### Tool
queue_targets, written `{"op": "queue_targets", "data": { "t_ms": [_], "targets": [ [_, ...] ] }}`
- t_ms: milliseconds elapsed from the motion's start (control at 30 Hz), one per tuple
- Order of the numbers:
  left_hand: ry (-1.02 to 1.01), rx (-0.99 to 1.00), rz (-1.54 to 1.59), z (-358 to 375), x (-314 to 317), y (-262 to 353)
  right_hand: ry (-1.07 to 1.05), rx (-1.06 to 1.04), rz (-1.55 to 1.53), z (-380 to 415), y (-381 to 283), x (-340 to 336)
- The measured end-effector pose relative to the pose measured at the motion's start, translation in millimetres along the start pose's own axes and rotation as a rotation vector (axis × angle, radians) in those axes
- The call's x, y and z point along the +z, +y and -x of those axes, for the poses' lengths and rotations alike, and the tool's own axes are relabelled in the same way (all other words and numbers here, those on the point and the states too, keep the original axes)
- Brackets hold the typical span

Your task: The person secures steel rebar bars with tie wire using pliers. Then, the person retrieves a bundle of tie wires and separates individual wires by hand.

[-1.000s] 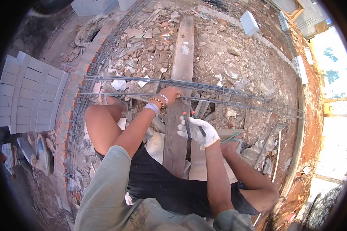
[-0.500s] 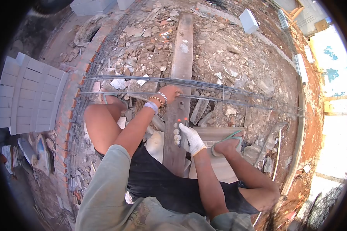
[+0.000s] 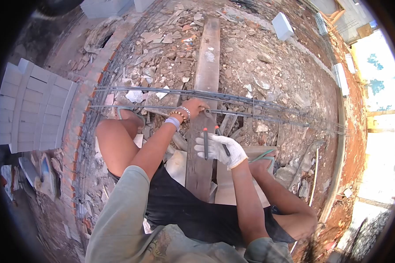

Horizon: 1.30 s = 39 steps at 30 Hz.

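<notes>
My bare left hand (image 3: 195, 106), with bracelets at the wrist, is closed at the lower steel rebar (image 3: 232, 113) of a long rebar cage. Its fingertips pinch at the bar above the plank; any wire there is too small to make out. My right hand (image 3: 221, 149), in a white glove, is just below and to the right. It holds pincers (image 3: 206, 142) with two dark, orange-tipped handles standing apart; their jaws are hidden. The upper bars (image 3: 162, 89) run behind my left hand. A wooden plank (image 3: 200, 175) lies beneath both hands.
Broken rubble (image 3: 171, 57) covers the ground around the plank. Stacked grey blocks (image 3: 33, 105) stand at left beside a low brick edge (image 3: 81, 118) with more rebar along it. A single pale block (image 3: 282, 26) stands at upper right. My sandalled feet are on either side.
My right hand has shifted right and slightly up, turning so the pincers' handles show more and spread wider. My left hand stays at the rebar.
</notes>
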<state>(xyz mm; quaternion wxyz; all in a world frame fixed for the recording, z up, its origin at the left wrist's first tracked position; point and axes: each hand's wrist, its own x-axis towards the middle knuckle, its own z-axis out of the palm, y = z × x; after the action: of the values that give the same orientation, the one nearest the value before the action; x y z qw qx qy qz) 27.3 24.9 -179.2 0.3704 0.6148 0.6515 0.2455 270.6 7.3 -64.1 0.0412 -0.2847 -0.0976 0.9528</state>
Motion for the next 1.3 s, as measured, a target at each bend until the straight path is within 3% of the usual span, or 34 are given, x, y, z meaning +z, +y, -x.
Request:
{"op": "queue_targets", "data": {
  "t_ms": [567,667,867,967,1100,1167,1300],
  "targets": [
    [-0.033,0.05,-0.016,-3.0,-2.7,-3.4,0.034,-0.046,-0.046,4.5,-11.1,10.2],
    [-0.037,0.049,-0.008,-1.4,-5.2,-2.6,-0.004,0.074,-0.303,-1.2,-18.0,-3.6],
    [-0.03,0.047,0.006,-4.5,-0.5,-8.1,0.181,-0.078,-0.225,2.4,-13.0,26.4],
    [-0.024,0.071,-0.018,-5.7,3.6,-14.5,0.132,0.022,-0.204,-8.5,-1.5,3.2],
    [0.059,0.021,-0.059,0.9,5.7,-3.5,0.455,-0.122,0.2,-14.7,44.3,15.7],
    [0.098,-0.003,-0.095,14.8,-1.4,12.1,0.584,-0.077,0.528,-10.1,81.3,9.5],
    [0.024,-0.046,-0.005,13.9,-6.7,14.9,0.547,-0.03,0.452,3.5,123.9,2.7]
  ]
}}
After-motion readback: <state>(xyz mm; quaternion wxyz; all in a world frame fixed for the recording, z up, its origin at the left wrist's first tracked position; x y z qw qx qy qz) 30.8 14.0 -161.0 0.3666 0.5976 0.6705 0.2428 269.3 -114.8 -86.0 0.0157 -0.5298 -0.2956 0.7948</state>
